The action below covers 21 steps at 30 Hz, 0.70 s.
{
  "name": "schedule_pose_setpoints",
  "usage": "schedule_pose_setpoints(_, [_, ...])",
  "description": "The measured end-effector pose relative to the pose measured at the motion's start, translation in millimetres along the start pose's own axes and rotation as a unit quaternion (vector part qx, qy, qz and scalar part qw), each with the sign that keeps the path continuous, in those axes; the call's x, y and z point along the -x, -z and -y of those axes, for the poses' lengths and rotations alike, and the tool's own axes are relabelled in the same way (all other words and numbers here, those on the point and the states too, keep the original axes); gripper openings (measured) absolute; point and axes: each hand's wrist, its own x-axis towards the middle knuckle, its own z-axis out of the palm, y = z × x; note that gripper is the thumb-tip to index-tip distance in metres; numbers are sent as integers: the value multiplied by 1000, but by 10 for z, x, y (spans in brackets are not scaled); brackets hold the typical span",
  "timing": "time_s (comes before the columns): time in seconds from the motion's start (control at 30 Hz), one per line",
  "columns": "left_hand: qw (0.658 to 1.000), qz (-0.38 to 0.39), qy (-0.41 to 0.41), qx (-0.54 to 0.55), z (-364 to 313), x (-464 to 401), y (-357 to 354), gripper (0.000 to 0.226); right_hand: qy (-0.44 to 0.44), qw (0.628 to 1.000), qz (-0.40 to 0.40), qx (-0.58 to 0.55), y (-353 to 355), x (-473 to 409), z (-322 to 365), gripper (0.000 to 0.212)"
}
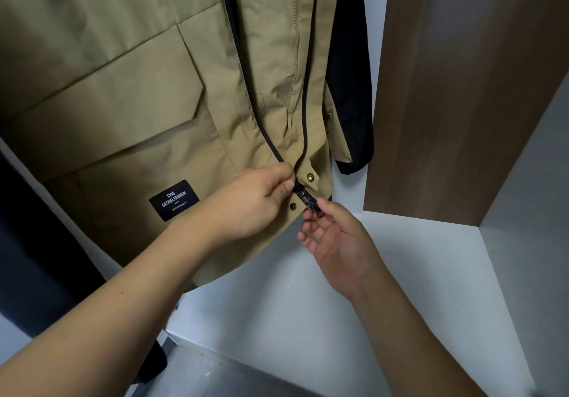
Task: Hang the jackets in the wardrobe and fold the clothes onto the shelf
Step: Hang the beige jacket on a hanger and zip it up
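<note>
White wardrobe interior, khaki jacket (172,95) hanging inside with its hem low.
I see my left hand (246,202) pinching the placket beside the zipper slider (303,196), right hand (335,239) with fingers (311,213) closed on the pull; I'd hold the hem taut (both sides level) before drawing upward.
</note>
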Motion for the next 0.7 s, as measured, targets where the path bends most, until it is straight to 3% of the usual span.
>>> schedule_pose_setpoints(0.1, [999,-27,-14,32,-19,62,-13,21,-30,999,24,-14,0,15,28,20])
schedule_pose_setpoints(0.3, [998,-44,-23,28,14,194,-111,17,-64,996,29,47,-42,-30,91,5])
schedule_pose_setpoints(0.43, [996,-53,-2,73,42,275,-150,18,-91,991,74,61,-41,-50,99,21])
schedule_pose_setpoints(0.57, [992,-95,19,76,71,299,-93,16,-82,992,78,52,-10,-45,63,14])
schedule_pose_setpoints(0.7, [989,-110,37,92,58,271,-96,18,-37,990,73,112,0,-28,38,8])
